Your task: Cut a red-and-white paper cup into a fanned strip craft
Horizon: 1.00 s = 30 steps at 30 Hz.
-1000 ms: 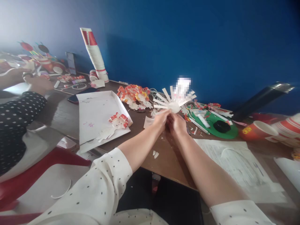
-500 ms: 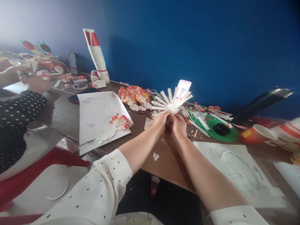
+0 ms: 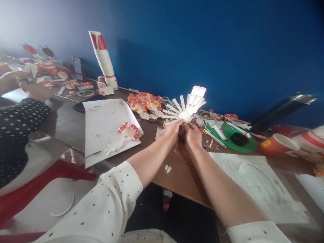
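Shifted slightly left, the white cutout [image 3: 185,116] fans narrow strips.

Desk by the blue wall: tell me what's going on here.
A person's left hand pinches a white paper piece whose strips fan out from a round middle. The right hand is at its lower edge, its fingertips hard to make out. A phone stands upright behind the strips. To the left, a paper figure with a red fringe lies on a box lid. At far left, another person's dotted sleeve shows.
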{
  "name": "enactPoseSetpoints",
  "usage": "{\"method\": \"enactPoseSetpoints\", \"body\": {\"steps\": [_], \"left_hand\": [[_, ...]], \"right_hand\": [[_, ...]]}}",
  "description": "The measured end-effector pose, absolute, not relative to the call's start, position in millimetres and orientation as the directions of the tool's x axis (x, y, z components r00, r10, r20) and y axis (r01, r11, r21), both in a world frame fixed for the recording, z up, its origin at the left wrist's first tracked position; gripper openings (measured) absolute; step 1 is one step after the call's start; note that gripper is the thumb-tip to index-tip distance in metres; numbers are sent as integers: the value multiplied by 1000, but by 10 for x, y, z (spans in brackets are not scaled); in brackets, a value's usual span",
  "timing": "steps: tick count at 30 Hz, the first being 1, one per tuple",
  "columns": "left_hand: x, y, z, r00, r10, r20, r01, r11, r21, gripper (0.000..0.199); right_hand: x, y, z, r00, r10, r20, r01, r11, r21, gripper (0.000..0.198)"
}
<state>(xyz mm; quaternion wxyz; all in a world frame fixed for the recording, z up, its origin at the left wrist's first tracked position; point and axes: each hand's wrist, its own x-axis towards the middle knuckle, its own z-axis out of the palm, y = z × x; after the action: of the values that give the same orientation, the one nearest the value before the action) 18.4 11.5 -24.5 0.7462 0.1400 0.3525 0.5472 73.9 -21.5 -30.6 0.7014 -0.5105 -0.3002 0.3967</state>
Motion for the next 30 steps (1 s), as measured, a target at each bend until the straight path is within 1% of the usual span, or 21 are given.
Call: {"method": "enactPoseSetpoints", "body": {"steps": [2,4,9,13,16,20,25,28,30], "left_hand": [[181,106,-221,156,919,-362,-685,365,630,13],[173,94,-188,160,914,-374,-677,377,632,8],[124,53,-87,182,879,-441,-667,440,601,15],[100,44,-66,180,878,-443,-651,444,616,16],[111,69,-106,175,890,-420,-638,428,640,14],[136,100,-176,173,916,-363,-617,388,685,11],[130,61,-160,286,927,-243,-629,373,682,9],[112,36,-129,334,914,-231,-622,398,675,17],[102,31,-126,360,907,-217,-621,407,670,17]], "right_hand": [[730,-207,-308,494,869,2,-278,160,-947,15],[720,-201,-312,486,874,-10,-280,145,-949,13],[697,-203,-318,471,882,-16,-256,119,-959,13],[687,-215,-320,462,887,-15,-254,116,-960,14],[686,-224,-314,461,887,-8,-270,131,-954,15],[705,-232,-287,464,886,8,-322,177,-930,23],[786,-215,-215,503,864,-3,-390,224,-893,28],[842,-195,-185,510,860,-2,-412,242,-878,29],[865,-182,-182,507,862,-10,-416,235,-879,28]]}}
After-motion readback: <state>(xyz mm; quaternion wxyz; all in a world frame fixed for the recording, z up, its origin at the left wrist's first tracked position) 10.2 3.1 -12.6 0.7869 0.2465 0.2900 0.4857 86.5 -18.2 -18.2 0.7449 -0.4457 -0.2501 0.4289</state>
